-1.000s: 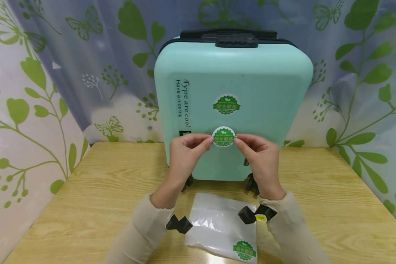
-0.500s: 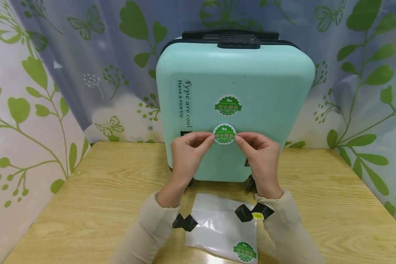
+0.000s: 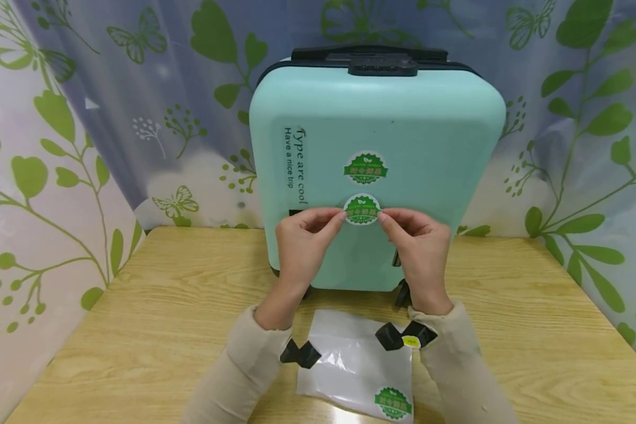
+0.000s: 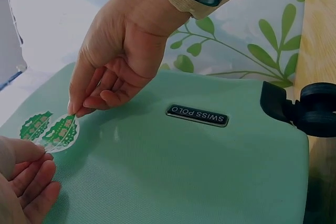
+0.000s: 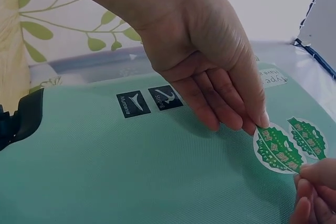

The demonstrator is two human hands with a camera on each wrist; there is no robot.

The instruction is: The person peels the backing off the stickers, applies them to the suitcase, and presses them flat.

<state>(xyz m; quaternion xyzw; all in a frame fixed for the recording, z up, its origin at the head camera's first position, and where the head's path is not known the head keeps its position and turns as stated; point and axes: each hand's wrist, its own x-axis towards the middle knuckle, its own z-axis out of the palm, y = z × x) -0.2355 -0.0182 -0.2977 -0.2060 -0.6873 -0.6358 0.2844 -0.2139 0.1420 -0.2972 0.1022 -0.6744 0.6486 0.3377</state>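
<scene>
A round green-and-white sticker (image 3: 362, 209) is stretched between both hands in front of the upright mint-green suitcase (image 3: 429, 141). The left hand (image 3: 303, 250) pinches its left edge between thumb and forefinger. The right hand (image 3: 425, 253) pinches the opposite edge the same way. Just above it, a matching sticker (image 3: 366, 168) lies flat on the suitcase front. In the left wrist view the held sticker (image 4: 62, 134) overlaps the stuck one. From the right wrist view, the held sticker (image 5: 278, 149) sits close over the green shell.
A glossy white backing sheet (image 3: 344, 377) lies on the wooden table (image 3: 153, 330) in front of the suitcase, with one more green sticker (image 3: 393, 403) at its corner. Black wheels (image 3: 403, 294) support the suitcase. Behind it hangs a leaf-patterned curtain (image 3: 185, 35).
Both hands have moved slightly upward with the pinched sticker, bringing it nearer the sticker on the suitcase. The suitcase and backing sheet stay put.
</scene>
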